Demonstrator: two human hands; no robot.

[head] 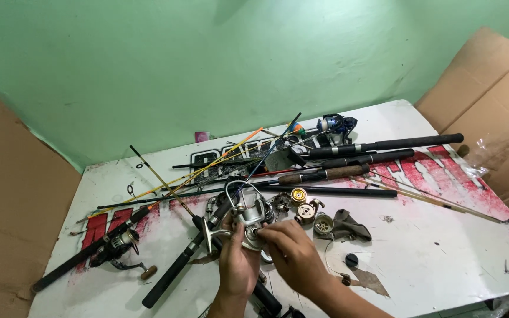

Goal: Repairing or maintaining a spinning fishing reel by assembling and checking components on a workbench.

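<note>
A silver spinning reel (247, 215) with a wire bail arm is held up over the white table (437, 247). My left hand (235, 265) grips the reel's body from below. Fingertips of my right hand (290, 250) pinch a small part on the reel's right side. Right behind the reel lie several loose reel parts: a gold spool (298, 195), a round metal housing (306, 212) and another spool (323, 223).
Several fishing rods (349, 159) lie crossed over the table's middle and back. A black reel (119, 244) on a rod sits at the left, a blue reel (334, 125) at the back. A grey rag (349, 225), a black cap (351, 259). Cardboard sheets (490, 100) flank both sides.
</note>
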